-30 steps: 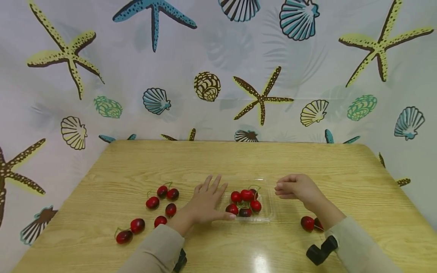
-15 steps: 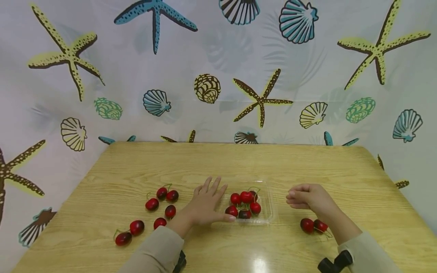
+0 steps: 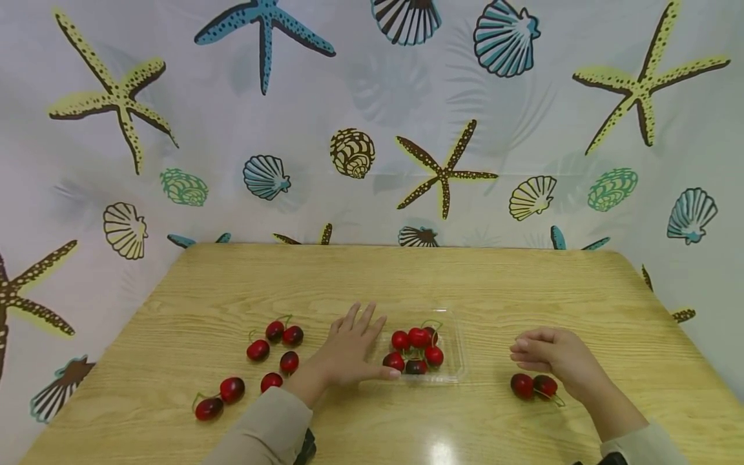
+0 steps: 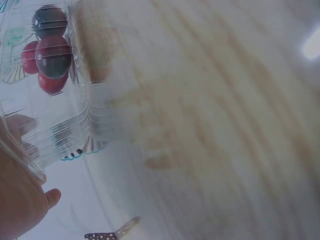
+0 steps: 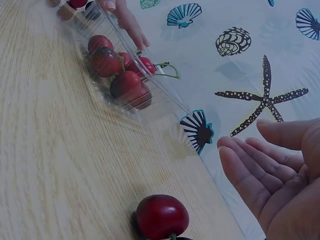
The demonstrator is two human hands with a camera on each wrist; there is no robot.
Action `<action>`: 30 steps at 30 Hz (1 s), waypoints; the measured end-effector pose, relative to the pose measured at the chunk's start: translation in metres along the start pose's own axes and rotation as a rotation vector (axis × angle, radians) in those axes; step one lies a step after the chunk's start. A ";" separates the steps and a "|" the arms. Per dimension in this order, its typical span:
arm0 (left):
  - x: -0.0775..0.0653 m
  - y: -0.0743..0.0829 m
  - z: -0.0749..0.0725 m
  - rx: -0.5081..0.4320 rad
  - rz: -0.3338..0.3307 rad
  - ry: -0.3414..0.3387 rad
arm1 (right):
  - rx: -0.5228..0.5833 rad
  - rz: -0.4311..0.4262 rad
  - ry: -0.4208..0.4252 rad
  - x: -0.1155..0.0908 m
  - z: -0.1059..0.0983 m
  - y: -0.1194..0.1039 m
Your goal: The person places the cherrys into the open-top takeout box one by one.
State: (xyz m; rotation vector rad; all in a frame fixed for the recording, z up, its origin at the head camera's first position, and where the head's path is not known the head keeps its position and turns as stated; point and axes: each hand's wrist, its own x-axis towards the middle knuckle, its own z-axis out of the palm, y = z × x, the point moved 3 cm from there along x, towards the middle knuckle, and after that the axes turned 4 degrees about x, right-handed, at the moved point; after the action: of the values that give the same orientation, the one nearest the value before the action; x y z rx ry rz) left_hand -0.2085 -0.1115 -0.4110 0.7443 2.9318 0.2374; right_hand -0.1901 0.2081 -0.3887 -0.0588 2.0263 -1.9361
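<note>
A clear plastic container (image 3: 461,352) stands mid-table with several dark red cherries (image 3: 418,337) in it, some with green stems. My left hand (image 3: 344,354) rests with spread fingers over its left side, the thumb along the near rim. To the right, my right hand (image 3: 560,356) hovers just above and behind a pair of cherries (image 3: 521,385) joined by a stem. In the right wrist view its palm (image 5: 285,190) holds nothing, and the fingers are loosely bent beside a cherry (image 5: 162,216). The left wrist view shows cherries (image 4: 54,56) through the container wall.
Left of the container several more cherries lie on the wooden table (image 3: 325,271): a group (image 3: 292,335) farther back and a pair (image 3: 232,390) nearer the front. A cloth (image 3: 372,84) printed with starfish and shells hangs behind the table and at its sides.
My right hand has moved right and towards me, from beside the container to over the cherry pair. My left hand has stayed on the container, and the cherries lie as before.
</note>
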 end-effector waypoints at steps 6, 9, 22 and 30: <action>0.000 0.000 0.002 0.001 0.005 0.007 | 0.020 -0.014 -0.003 -0.011 -0.013 0.007; 0.000 -0.001 0.004 -0.007 0.004 0.007 | 0.034 -0.013 0.010 -0.015 -0.020 0.011; 0.001 0.000 0.003 0.013 -0.001 0.006 | 0.102 0.049 0.066 -0.029 -0.041 0.027; 0.001 0.000 0.002 0.008 -0.002 0.005 | 0.142 0.084 0.111 -0.036 -0.049 0.042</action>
State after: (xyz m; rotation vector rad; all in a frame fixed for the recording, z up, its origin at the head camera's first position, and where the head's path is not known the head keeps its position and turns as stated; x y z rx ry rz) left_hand -0.2089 -0.1106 -0.4128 0.7428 2.9399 0.2278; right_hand -0.1604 0.2677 -0.4214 0.1685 1.9191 -2.0653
